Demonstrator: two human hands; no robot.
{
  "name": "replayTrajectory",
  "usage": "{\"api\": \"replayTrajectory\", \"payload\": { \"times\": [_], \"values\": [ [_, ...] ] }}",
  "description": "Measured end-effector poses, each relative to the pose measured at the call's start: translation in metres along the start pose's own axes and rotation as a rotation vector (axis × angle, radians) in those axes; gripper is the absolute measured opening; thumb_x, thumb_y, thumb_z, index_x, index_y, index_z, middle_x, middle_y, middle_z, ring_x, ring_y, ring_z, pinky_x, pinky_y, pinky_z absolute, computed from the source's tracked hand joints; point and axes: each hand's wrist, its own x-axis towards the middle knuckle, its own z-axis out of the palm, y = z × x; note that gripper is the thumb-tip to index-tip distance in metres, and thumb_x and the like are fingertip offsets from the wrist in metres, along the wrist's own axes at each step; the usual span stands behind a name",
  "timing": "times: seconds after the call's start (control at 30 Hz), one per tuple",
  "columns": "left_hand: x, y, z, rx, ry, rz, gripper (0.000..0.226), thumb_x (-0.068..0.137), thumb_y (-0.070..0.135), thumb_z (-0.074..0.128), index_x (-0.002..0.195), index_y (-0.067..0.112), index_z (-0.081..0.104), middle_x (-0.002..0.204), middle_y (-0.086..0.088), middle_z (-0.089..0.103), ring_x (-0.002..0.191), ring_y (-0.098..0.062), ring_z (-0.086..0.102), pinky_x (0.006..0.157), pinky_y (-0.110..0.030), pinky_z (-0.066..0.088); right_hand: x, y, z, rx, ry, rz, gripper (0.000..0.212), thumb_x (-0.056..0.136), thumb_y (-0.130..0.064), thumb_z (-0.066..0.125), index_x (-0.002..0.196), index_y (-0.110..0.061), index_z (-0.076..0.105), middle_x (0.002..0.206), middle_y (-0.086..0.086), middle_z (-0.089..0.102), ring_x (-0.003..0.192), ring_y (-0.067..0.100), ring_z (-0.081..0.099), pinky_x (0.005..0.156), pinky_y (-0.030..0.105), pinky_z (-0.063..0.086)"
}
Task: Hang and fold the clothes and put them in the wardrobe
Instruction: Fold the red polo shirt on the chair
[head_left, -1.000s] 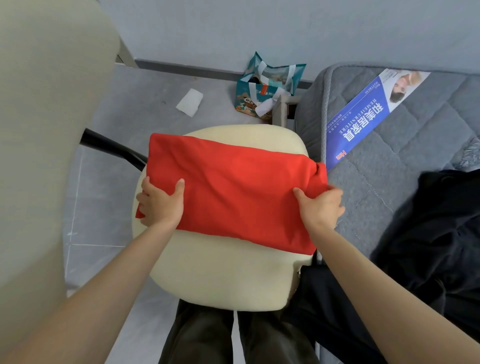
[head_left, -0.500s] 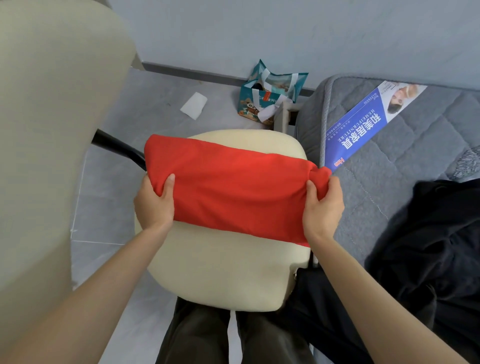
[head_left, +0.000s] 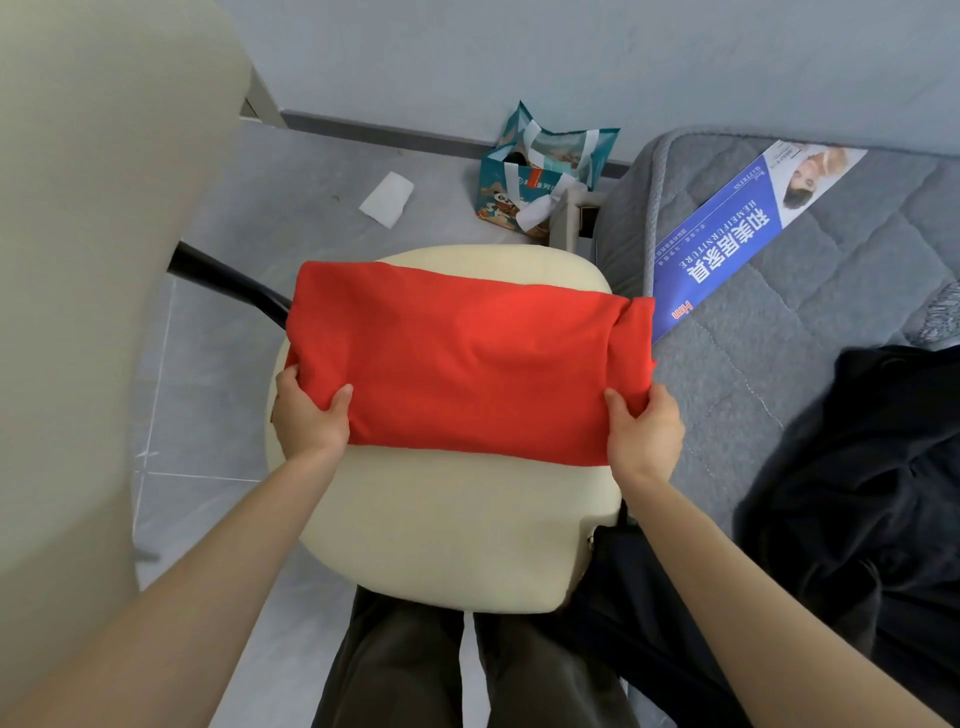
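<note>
Folded red cloth (head_left: 467, 364) at frame centre over a cream seat (head_left: 447, 535), left hand (head_left: 310, 413) pinching its left end, right hand (head_left: 644, 434) pinching its right end, black clothes (head_left: 862, 467) on grey mattress (head_left: 779, 374) at right, bag (head_left: 540, 176) at top centre

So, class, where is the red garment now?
Head view centre: the red garment is over the cream seat, left of the grey mattress, held by left hand and right hand.

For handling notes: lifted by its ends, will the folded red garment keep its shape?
Probably not: the red garment bunches softly at its right end, so its middle would likely sag. Seemingly light: left hand and right hand grip only its ends.
</note>
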Motion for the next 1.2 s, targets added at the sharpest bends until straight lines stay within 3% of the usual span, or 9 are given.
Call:
{"api": "replayTrajectory", "payload": {
  "times": [0.1, 0.17, 0.3, 0.47, 0.63, 0.8, 0.93, 1.07, 1.2],
  "values": [
    [-0.011, -0.002, 0.001, 0.078, 0.075, -0.007, 0.068, 0.084, 0.016, 0.070, 0.141, 0.009, 0.034, 0.136, -0.022, 0.042, 0.123, -0.039, 0.044, 0.102, -0.047, 0.038, 0.008, -0.002, -0.003, 0.063, 0.006, 0.003, 0.011, 0.093, -0.019, 0.058, 0.095, -0.010, 0.052, 0.100, 0.011, 0.056, 0.092, 0.027, 0.051, 0.081, 0.039, 0.041],
    [-0.020, 0.003, 0.003, 0.216, 0.164, 0.034, 0.072, 0.082, 0.013, 0.072, 0.142, 0.012, 0.032, 0.135, -0.024, 0.035, 0.123, -0.042, 0.038, 0.099, -0.051, 0.034, 0.008, -0.003, -0.002, 0.044, -0.015, 0.007, 0.029, 0.091, -0.011, 0.058, 0.119, -0.006, 0.053, 0.119, 0.014, 0.056, 0.111, 0.031, 0.050, 0.092, 0.039, 0.038],
    [-0.024, 0.035, 0.013, 0.393, 0.077, 0.587, 0.061, 0.088, 0.019, 0.064, 0.143, 0.018, 0.038, 0.141, -0.018, 0.037, 0.130, -0.034, 0.035, 0.108, -0.048, 0.028, -0.015, -0.005, -0.001, -0.080, 0.231, -0.294, 0.031, 0.083, -0.015, 0.065, 0.112, -0.012, 0.052, 0.105, 0.010, 0.054, 0.098, 0.032, 0.047, 0.081, 0.039, 0.035],
    [-0.004, 0.100, 0.055, 0.682, -0.305, 0.835, 0.055, 0.098, 0.038, 0.046, 0.149, 0.035, 0.025, 0.159, -0.008, 0.012, 0.146, -0.034, 0.005, 0.116, -0.056, 0.008, -0.067, -0.003, 0.016, 0.035, -0.182, -0.186, 0.032, 0.090, -0.042, 0.058, 0.112, -0.036, 0.036, 0.061, -0.007, 0.058, 0.058, 0.011, 0.057, 0.058, 0.035, 0.042],
    [0.012, 0.122, 0.077, 1.051, -0.374, 0.794, 0.056, 0.095, 0.055, 0.040, 0.146, 0.041, 0.024, 0.150, -0.012, 0.026, 0.139, -0.034, 0.024, 0.108, -0.067, -0.002, -0.083, -0.010, 0.038, 0.289, -0.634, 0.181, 0.064, 0.093, -0.045, 0.052, 0.141, -0.048, 0.010, 0.103, -0.005, 0.058, 0.098, 0.023, 0.060, 0.093, 0.048, 0.050],
    [0.004, 0.100, 0.066, 0.946, -0.285, 0.785, 0.050, 0.095, 0.051, 0.044, 0.137, 0.024, 0.037, 0.122, -0.017, 0.053, 0.111, -0.037, 0.054, 0.094, -0.045, 0.039, -0.060, -0.023, 0.047, 0.412, -0.451, 0.164, 0.057, 0.095, -0.021, 0.054, 0.143, -0.031, 0.024, 0.124, 0.006, 0.049, 0.110, 0.025, 0.054, 0.101, 0.047, 0.045],
    [0.001, 0.064, 0.045, 0.822, -0.333, 0.498, 0.055, 0.091, 0.054, 0.050, 0.127, 0.014, 0.042, 0.117, -0.017, 0.061, 0.108, -0.038, 0.058, 0.084, -0.041, 0.046, -0.031, -0.031, 0.034, 0.205, -0.387, -0.127, 0.056, 0.091, -0.008, 0.053, 0.141, -0.026, 0.035, 0.125, 0.009, 0.049, 0.098, 0.022, 0.053, 0.098, 0.037, 0.042],
    [-0.010, 0.026, 0.031, 0.397, -0.583, 0.043, 0.058, 0.085, 0.053, 0.061, 0.125, 0.011, 0.055, 0.122, -0.010, 0.063, 0.108, -0.029, 0.061, 0.090, -0.039, 0.052, -0.004, -0.039, 0.024, 0.188, -0.443, -0.228, 0.060, 0.090, -0.009, 0.057, 0.138, -0.030, 0.028, 0.100, -0.005, 0.054, 0.084, 0.015, 0.055, 0.084, 0.036, 0.047],
    [-0.010, 0.028, 0.033, -0.107, -0.353, -0.105, 0.051, 0.085, 0.042, 0.066, 0.116, 0.002, 0.061, 0.115, -0.012, 0.066, 0.103, -0.026, 0.063, 0.092, -0.038, 0.051, 0.010, -0.051, 0.027, 0.201, -0.499, -0.001, 0.055, 0.090, -0.036, 0.063, 0.131, -0.020, 0.031, 0.122, 0.007, 0.055, 0.096, 0.016, 0.058, 0.080, 0.029, 0.047]
  ]
}}
